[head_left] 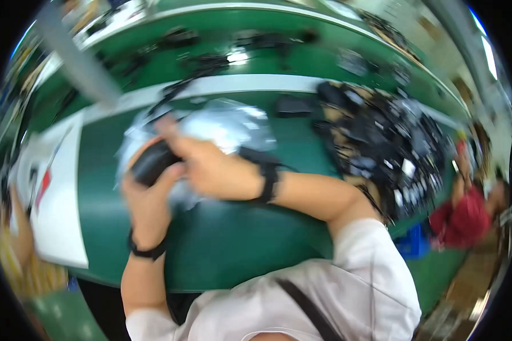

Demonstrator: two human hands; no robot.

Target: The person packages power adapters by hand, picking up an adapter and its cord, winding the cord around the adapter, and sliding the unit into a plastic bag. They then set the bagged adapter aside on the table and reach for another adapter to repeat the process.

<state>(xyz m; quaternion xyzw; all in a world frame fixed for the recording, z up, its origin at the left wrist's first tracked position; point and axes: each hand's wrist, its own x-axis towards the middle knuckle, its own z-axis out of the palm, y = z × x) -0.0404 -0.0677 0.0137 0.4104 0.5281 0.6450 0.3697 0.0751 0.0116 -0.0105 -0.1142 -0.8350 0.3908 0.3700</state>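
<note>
A rounded black object, too blurred to name its kind, is held up over the green table. My left hand is closed round its near and left side, with a black band on the wrist. From the right, my right hand reaches across to it; its thumb is at the object's edge and its fingers are smeared by motion. A dark band with a loose strap circles that wrist too. Clear plastic bags lie behind and beneath the hands.
To the right lies a large pile of black devices and cables, with a small black box beside it. A white sheet covers the table's left end. A grey post stands far left. Other people sit at both sides.
</note>
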